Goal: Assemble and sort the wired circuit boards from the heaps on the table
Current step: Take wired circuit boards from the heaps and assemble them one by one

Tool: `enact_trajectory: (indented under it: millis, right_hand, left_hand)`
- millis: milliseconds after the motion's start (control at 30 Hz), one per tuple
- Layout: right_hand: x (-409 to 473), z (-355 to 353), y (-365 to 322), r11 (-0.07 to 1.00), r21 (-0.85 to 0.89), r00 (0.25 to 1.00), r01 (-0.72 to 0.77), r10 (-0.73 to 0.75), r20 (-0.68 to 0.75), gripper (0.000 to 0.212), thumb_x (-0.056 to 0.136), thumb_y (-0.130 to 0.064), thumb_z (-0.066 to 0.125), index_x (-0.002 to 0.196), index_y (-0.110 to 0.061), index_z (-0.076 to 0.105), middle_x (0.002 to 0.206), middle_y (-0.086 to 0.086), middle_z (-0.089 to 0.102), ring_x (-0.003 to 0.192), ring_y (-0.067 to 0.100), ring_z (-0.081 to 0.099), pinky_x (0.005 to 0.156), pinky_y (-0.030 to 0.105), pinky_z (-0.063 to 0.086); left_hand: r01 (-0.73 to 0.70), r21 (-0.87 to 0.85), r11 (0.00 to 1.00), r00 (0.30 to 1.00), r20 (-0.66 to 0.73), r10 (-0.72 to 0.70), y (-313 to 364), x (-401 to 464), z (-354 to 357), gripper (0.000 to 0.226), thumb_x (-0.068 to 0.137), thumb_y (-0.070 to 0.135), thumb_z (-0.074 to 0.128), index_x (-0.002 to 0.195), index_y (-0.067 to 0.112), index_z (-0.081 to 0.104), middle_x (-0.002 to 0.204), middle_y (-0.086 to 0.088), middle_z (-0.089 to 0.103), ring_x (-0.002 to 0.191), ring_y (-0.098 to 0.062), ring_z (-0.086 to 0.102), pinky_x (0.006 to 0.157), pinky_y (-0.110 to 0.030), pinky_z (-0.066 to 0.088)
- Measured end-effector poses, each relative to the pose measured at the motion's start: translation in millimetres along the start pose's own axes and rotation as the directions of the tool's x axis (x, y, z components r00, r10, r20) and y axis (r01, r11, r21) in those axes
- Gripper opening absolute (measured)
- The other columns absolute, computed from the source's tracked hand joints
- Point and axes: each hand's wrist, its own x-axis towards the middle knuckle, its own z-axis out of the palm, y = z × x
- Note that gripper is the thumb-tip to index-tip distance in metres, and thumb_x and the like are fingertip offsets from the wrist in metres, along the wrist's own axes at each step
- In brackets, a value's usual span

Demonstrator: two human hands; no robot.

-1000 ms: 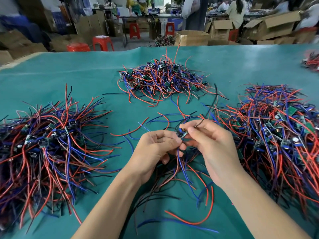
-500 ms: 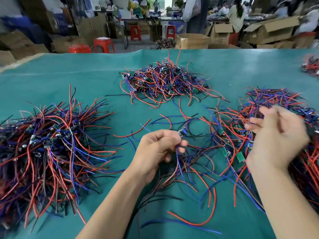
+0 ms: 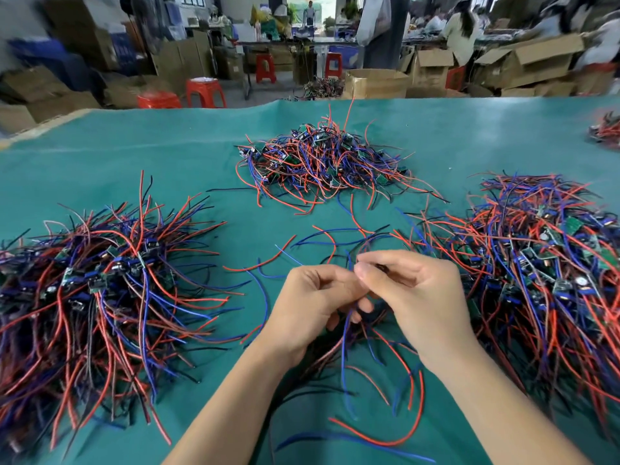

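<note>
Just below the centre of the frame the left hand (image 3: pixel 313 302) and right hand (image 3: pixel 414 297) meet, fingers curled and pinching together over a small dark part (image 3: pixel 380 267) that is mostly hidden between the fingertips, so its shape cannot be made out. Thin blue and red insulated wires (image 3: pixel 345 347) hang from the left hand's grip and trail in loose curves over the worktop (image 3: pixel 134 152), which is covered in smooth teal sheeting. At the left a heap of wired boards (image 3: pixel 97 290) is cut off by the frame edge, its stiff leads fanning outward. A heap at the right (image 3: pixel 543 263), also cropped, shows small green circuit boards among tangled leads. A smaller mound (image 3: pixel 325 162) sits at upper centre. The far background, with cardboard boxes (image 3: pixel 375 82) and red plastic stools (image 3: pixel 204 92), is blurred.
</note>
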Motion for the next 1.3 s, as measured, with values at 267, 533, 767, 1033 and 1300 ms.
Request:
enact_trajectory:
  millis: [267,533,767,1033,1300]
  right_hand:
    - [8.8,-12.2,-10.7,0.991,-0.082,0.970,0.109,-0.124,-0.208,0.025,0.081,-0.004,0.082,0.079,-0.029,0.078,0.074,-0.008,0.077,0.060,0.006,0.067,0.062,0.018,0.054]
    - [19.6,-91.2,-51.6,0.986,-0.092,0.869,0.139,-0.165,-0.466,0.022,0.078,-0.042,0.083,0.091,-0.026,0.076,0.084,-0.011,0.077,0.069,0.005,0.069,0.065,0.019,0.054]
    - [53.7,-202.2,-76.3,0.666,-0.744,0.983,-0.048,-0.100,-0.153,0.061,0.058,-0.096,0.059,0.093,-0.048,0.072,0.080,-0.011,0.076,0.060,0.005,0.069,0.058,0.022,0.059]
    - [135.5,-58.8,-60.6,0.239,-0.939,0.963,0.247,0.051,0.267,0.016,0.082,-0.050,0.068,0.084,-0.036,0.073,0.075,-0.019,0.071,0.084,0.024,0.067,0.074,0.030,0.051]
    - [221.6,48.9,28.4,0.331,-0.932,0.948,0.147,0.220,0.228,0.046,0.089,-0.012,0.063,0.132,-0.028,0.060,0.134,0.014,0.061,0.121,0.036,0.059,0.102,0.043,0.050]
  left_hand:
    - [-0.005,-0.048,0.999,0.993,0.119,0.011,-0.4,0.6,-0.1,0.015,0.090,0.000,0.065,0.077,0.005,0.073,0.057,-0.009,0.065,0.045,-0.012,0.053,0.048,-0.014,0.043]
    - [-0.062,0.117,0.991,0.980,0.197,0.038,-4.4,0.4,2.1,0.013,0.088,-0.005,0.065,0.079,-0.001,0.072,0.059,-0.005,0.068,0.055,-0.005,0.056,0.064,-0.014,0.044]
    - [-0.034,0.076,0.997,0.995,0.091,0.027,-7.4,3.4,3.8,0.021,0.090,-0.004,0.061,0.075,0.009,0.065,0.059,-0.006,0.068,0.056,-0.014,0.059,0.064,-0.023,0.046]
    - [-0.034,0.076,0.996,0.997,0.073,0.029,-9.2,4.0,3.1,0.015,0.090,-0.002,0.058,0.081,0.004,0.068,0.061,-0.008,0.067,0.056,-0.013,0.056,0.060,-0.019,0.044]
    - [-0.025,0.076,0.997,0.998,0.058,0.021,-15.6,6.5,0.9,0.011,0.088,0.009,0.060,0.082,0.009,0.070,0.064,-0.007,0.069,0.061,-0.011,0.057,0.066,-0.023,0.045]
